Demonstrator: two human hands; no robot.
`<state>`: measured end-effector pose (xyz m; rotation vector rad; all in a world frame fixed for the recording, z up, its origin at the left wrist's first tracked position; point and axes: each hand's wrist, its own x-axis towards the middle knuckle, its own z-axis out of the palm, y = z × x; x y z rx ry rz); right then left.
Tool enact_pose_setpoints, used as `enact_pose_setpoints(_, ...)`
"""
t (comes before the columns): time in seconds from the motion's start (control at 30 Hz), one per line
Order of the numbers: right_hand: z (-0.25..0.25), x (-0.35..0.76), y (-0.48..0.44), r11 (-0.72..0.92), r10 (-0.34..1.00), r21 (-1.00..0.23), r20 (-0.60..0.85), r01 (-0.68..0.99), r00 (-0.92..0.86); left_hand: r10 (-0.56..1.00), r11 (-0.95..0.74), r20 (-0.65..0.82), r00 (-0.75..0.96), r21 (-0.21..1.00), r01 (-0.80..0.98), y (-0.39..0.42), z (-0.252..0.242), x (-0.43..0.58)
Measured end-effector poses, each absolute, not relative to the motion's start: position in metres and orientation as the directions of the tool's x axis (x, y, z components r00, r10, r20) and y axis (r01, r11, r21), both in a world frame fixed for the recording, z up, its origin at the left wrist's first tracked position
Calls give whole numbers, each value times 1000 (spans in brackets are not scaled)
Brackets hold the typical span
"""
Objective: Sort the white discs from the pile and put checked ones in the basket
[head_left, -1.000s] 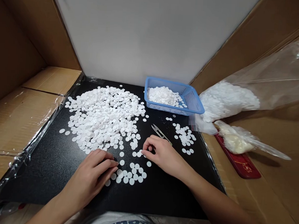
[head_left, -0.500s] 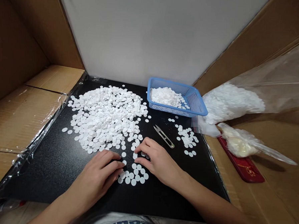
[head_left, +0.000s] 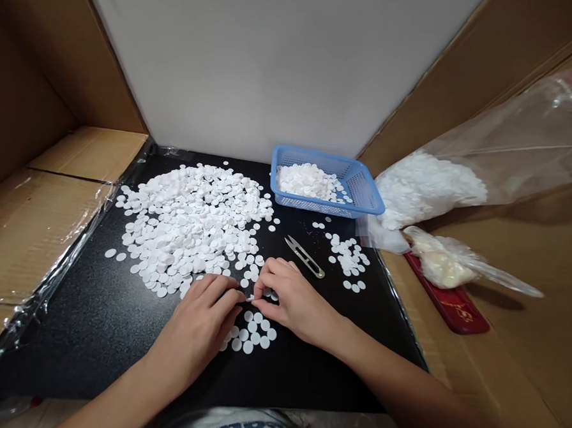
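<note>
My left hand and my right hand meet over the black mat, fingertips pinched together on one small white disc. Just below them lies a small group of white discs. A big heap of the same discs spreads behind my left hand. Thread snips lie just beyond my right hand.
A blue basket holding discs stands at the back right, with a small scatter of discs in front of it. Clear plastic bags and a red flat object lie at the right. Cardboard walls enclose the mat.
Both hands have come together from flat on the mat, and their fingertips now pinch one disc between them above the small group.
</note>
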<state>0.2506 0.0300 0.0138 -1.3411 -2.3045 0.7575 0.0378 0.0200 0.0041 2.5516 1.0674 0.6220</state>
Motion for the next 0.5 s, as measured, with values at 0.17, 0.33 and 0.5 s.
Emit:
enact_pose_setpoints(0.17, 25, 273, 34, 334, 889, -606, -53, 722, -455, 703, -683, 210, 680, 464, 564, 21, 3, 46)
enact_pose_setpoints(0.33, 23, 280, 35, 211, 905, -636, -160, 742, -395, 742, -668, 232, 629, 335, 665, 23, -2, 60)
enact_pose_setpoints(0.5, 21, 277, 32, 214, 910, -635, -147, 743, -388, 763, -645, 221, 608, 335, 687, 25, -3, 68)
